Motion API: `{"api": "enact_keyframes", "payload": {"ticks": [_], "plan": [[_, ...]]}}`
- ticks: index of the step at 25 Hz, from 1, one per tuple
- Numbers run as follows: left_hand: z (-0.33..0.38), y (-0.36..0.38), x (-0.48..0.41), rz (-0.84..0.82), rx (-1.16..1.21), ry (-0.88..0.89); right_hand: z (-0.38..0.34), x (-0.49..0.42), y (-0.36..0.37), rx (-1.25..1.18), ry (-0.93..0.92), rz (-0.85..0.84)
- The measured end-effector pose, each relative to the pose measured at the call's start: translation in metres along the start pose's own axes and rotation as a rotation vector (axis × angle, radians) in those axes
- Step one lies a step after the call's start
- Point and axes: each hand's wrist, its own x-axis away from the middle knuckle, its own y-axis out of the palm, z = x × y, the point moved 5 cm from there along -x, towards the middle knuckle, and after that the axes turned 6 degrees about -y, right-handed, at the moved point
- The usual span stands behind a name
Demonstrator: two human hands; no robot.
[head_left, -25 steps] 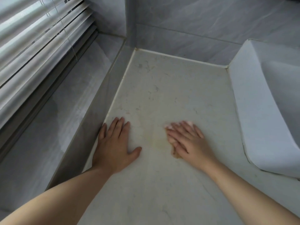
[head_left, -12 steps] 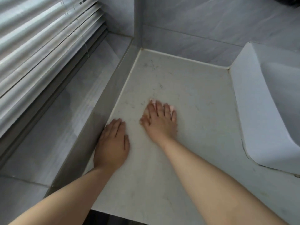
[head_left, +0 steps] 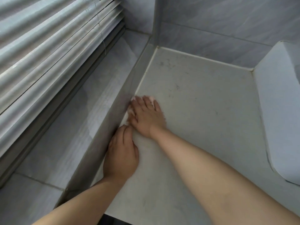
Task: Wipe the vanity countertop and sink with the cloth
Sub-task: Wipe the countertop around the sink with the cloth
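The cloth (head_left: 129, 111) is pressed flat under the right hand (head_left: 146, 116), fingers spread, at the left edge of the worktop (head_left: 203, 124) against the ledge (head_left: 112, 124). The left hand (head_left: 121, 154) is laid just behind, fingers loosely bent, nothing held. The small cloth could be overrun by the fingers, and the far-corner specks (head_left: 168, 64) missed; the sink (head_left: 279, 111) lies well apart.

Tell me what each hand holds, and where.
The right hand presses a pale cloth flat under its fingers, no grip; the left hand rests on the countertop, holding nothing.
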Motion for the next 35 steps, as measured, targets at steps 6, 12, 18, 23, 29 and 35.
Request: {"api": "enact_keyframes", "payload": {"ticks": [6, 12, 18, 23, 29, 35], "plan": [[0.004, -0.002, 0.000, -0.039, -0.080, 0.048, 0.072, -0.014, -0.013, -0.025, 0.253, 0.057], [0.011, 0.003, -0.003, -0.125, -0.160, 0.180, 0.080, 0.072, -0.006, 0.046, 0.324, 0.066], [0.003, -0.010, 0.000, 0.019, 0.086, 0.019, 0.009, 0.061, -0.002, -0.015, -0.108, 0.064], [0.000, -0.011, -0.002, 0.019, 0.135, -0.048, -0.006, 0.009, -0.005, -0.005, -0.208, 0.031], [0.015, 0.000, -0.003, -0.181, -0.099, 0.233, 0.097, 0.033, -0.015, 0.002, 0.382, 0.113], [0.053, 0.027, -0.054, -0.412, -0.190, 0.243, 0.109, 0.125, -0.009, 0.084, 0.170, 0.052]]}}
